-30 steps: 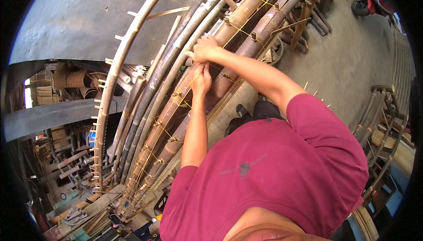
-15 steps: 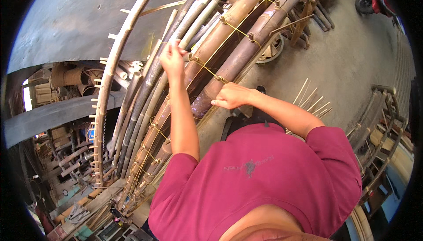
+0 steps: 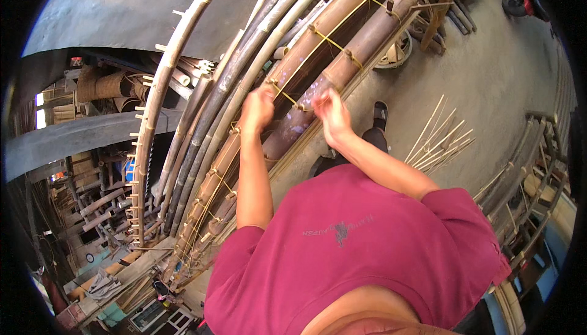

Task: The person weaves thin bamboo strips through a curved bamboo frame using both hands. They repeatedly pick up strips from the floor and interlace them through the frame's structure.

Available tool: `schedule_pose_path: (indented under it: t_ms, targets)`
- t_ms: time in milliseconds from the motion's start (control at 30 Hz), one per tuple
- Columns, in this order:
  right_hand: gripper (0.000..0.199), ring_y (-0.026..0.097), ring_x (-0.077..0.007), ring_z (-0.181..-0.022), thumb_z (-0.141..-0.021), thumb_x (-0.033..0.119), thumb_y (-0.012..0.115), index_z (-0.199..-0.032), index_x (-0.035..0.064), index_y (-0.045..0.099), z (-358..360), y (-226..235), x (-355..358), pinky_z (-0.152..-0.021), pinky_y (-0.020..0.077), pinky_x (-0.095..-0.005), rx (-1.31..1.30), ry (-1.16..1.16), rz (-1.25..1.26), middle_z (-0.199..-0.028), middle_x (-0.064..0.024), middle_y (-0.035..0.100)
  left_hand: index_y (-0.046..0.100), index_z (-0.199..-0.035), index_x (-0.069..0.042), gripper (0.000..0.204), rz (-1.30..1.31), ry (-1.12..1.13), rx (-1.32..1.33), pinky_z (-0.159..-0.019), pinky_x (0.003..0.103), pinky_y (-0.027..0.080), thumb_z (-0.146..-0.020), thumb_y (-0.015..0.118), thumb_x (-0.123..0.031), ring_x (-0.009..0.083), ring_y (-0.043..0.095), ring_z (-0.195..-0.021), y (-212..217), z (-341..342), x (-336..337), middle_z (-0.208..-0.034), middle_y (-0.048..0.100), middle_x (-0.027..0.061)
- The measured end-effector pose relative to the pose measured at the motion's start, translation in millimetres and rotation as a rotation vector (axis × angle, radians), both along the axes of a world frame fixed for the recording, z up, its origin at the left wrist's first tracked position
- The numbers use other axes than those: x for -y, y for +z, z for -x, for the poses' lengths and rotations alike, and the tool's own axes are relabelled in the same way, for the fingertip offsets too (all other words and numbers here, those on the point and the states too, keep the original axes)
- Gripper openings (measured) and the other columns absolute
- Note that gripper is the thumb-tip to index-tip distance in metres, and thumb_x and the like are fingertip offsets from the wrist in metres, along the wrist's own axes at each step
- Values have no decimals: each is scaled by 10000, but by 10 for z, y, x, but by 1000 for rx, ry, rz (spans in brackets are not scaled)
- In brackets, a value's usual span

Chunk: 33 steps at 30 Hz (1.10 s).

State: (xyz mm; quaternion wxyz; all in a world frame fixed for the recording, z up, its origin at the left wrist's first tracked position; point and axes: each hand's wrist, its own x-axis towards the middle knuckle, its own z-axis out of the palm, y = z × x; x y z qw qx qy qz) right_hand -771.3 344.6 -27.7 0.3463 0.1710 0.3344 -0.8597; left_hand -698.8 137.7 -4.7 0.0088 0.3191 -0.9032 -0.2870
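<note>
Two thick brown bamboo poles run diagonally side by side, a dark gap between them: the left pole [image 3: 293, 59] and the right pole [image 3: 361, 59]. Short wooden pegs stand along both, and a thin yellow strip [image 3: 330, 40] zigzags from peg to peg across the gap. My left hand [image 3: 258, 108] is over the left pole, just below a peg, its fingers curled closed; blur hides what they hold, if anything. Beside the right pole, close to another peg [image 3: 299, 107], my right hand [image 3: 332, 118] has its fingers loosely bent and apart, somewhat smeared, with nothing visible in them.
More bamboo poles [image 3: 214, 99] lie left of the lashed pair, beyond them a curved rail [image 3: 153, 108] with small pegs. Thin sticks [image 3: 443, 142] fan out at right over the concrete floor [image 3: 483, 84]. A round basket [image 3: 397, 53] stands beyond the poles.
My left hand has come down from above the poles to the left pole. My right hand has turned from a fist to loosely bent fingers and shifted slightly right and up. The view has shifted a little.
</note>
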Motion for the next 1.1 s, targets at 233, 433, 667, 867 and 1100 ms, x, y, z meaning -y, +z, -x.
schedule_pose_path:
  t_ms: [233,433,667,867,1100]
  targets:
    - [560,683,-316,-859,-968,541,348,-929,146,743,288,725,1352,-855,492,-485,-1666,968,-278,-952,-156,707,612,-1159,-76,306,330,-38,-641,-890,439,443,-959,542,-297,362,612,-998,-368,53,-333,-1029,662,192]
    - [586,559,-193,-624,-986,522,401,-727,49,630,815,593,1498,-641,466,-371,-1004,1013,-27,-674,-105,611,668,-1119,-112,340,28,99,-192,-845,438,475,-982,485,-362,375,642,-992,-202,-10,-349,-1027,676,199]
    - [513,587,-422,-612,-957,374,498,-609,8,588,134,-202,-169,-606,457,-512,-1717,1047,-207,-615,-227,573,676,-993,-66,210,-101,59,-359,-734,367,496,-965,534,-217,247,656,-777,-156,33,-278,-815,679,116]
    - [364,615,-392,-639,-863,296,555,-629,24,616,12,22,-127,-662,480,-479,-1771,1164,-419,-643,-196,618,683,-945,5,268,-70,321,-613,-691,338,505,-975,516,-202,213,650,-713,188,763,367,-796,695,134]
    - [288,643,-265,-961,-849,263,627,-1049,58,645,-1029,-64,-59,-826,491,-425,-1568,1327,-147,-1044,-137,671,658,-1137,-8,408,-34,149,-228,-880,437,482,-948,512,-338,368,655,-1001,-41,401,541,-1015,688,213]
